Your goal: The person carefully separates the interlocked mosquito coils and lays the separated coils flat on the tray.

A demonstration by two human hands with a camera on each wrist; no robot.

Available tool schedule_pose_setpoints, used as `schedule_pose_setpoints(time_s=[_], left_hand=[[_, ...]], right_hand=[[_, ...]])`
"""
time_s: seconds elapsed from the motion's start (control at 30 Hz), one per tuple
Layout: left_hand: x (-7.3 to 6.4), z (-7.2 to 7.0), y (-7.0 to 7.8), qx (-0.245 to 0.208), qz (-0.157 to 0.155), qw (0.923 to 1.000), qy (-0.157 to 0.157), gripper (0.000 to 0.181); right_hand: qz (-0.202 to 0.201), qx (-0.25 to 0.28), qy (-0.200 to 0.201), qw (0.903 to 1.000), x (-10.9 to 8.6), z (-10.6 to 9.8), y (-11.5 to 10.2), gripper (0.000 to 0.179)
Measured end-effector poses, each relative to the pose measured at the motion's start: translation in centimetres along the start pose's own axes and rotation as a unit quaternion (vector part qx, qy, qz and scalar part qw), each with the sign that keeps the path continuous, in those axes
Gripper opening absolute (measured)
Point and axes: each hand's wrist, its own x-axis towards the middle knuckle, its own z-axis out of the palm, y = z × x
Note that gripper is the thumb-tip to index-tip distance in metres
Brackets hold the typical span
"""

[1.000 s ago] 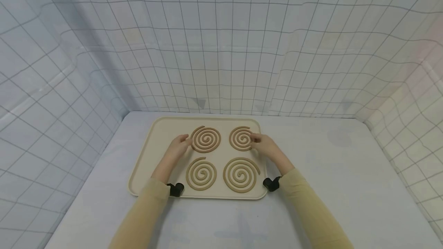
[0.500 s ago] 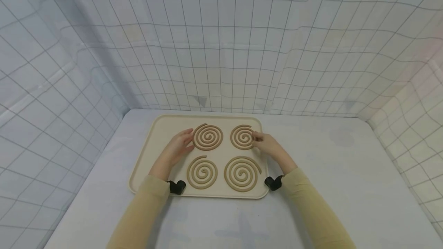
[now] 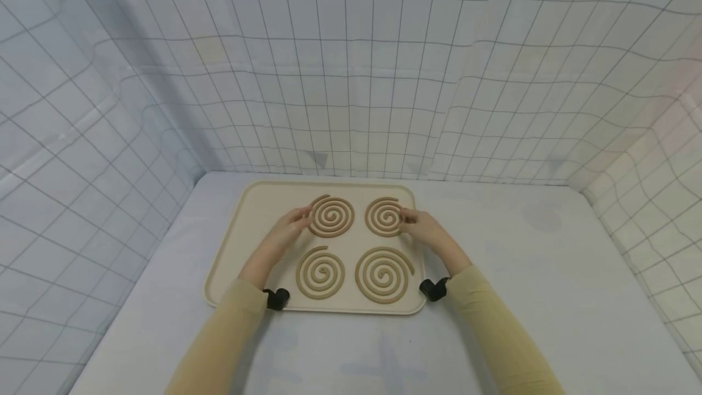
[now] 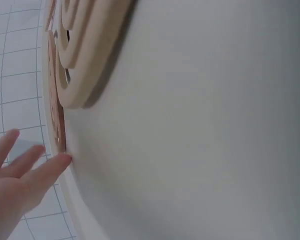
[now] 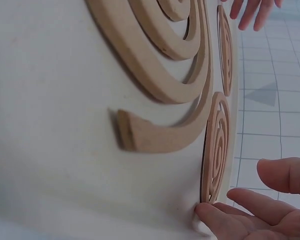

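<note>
Flat reddish-brown spiral coils lie in the tray's back row, one at left (image 3: 331,217) and one at right (image 3: 384,218). My left hand (image 3: 289,227) reaches over the tray, fingertips right at the left edge of the back left coil. In the left wrist view its fingers (image 4: 45,170) are extended and apart. My right hand (image 3: 425,230) is at the right edge of the back right coil. The right wrist view has a fingertip against that coil's rim (image 5: 215,150), with the thumb (image 5: 285,175) held away from it.
A cream tray (image 3: 247,212) with a raised rim lies on a pale cloth-covered table (image 3: 521,273). Its front row holds two lighter tan coils, one at left (image 3: 320,274) and one at right (image 3: 384,276). Grid-patterned curtains (image 3: 351,78) stand behind and at both sides.
My left hand has spread its fingers and moved slightly right, up to the edge of the back left coil. The right hand stays at its coil. The head view has shifted a little.
</note>
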Motion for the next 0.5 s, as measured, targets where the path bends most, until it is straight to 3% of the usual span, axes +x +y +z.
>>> schedule_pose_setpoints(time_s=[0.1, 0.17, 0.27, 0.5], left_hand=[[-0.13, 0.14, 0.08, 0.065, -0.012, 0.9975, -0.027, 0.059], [-0.05, 0.17, 0.05, 0.074, -0.015, 0.9965, -0.035, 0.06], [0.07, 0.07, -0.11, 0.05, -0.014, 0.9979, -0.037, 0.059], [0.3, -0.44, -0.81, -0.037, 0.026, 0.9976, -0.054, 0.059]], right_hand=[[-0.001, 0.003, 0.0, 1.0, -0.05, -0.08, 0.04, 0.058], [-0.001, 0.009, -0.001, 1.0, -0.07, -0.12, 0.09, 0.059], [0.0, 0.014, 0.0, 0.9999, 0.01, -0.09, 0.25, 0.059], [0.027, 0.022, 0.016, 0.9993, 0.24, -0.19, 0.6, 0.058]])
